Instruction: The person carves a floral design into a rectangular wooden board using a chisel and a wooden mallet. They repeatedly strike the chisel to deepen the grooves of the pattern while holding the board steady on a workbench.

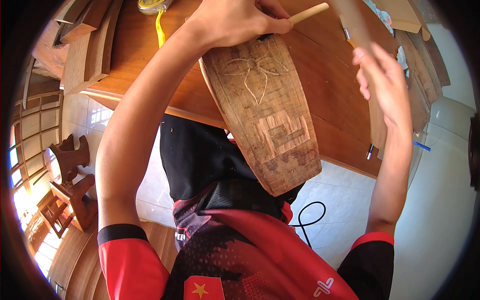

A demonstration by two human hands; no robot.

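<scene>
A thick, slightly curved wooden board (267, 117) lies tilted over the table's near edge, its lower end close to my lap. Its face bears a carved four-petal flower outline near the top and a rough-chipped, squarish motif lower down. My left hand (240, 22) rests at the board's upper end, fingers closed around a chisel with a pale round wooden handle (310, 13); the blade is hidden. Raised to the right, my right hand (382, 75) is closed on a long wooden stick (350, 20), smeared by motion, its end beyond the chisel handle.
The brown wooden table (330, 120) spreads beneath. Curved wood pieces are stacked at left (92, 50) and right (417, 75). A yellow tape measure (152, 5) lies at the far left. A blue pen (421, 146) sits at right. A black cable (312, 204) loops on the floor.
</scene>
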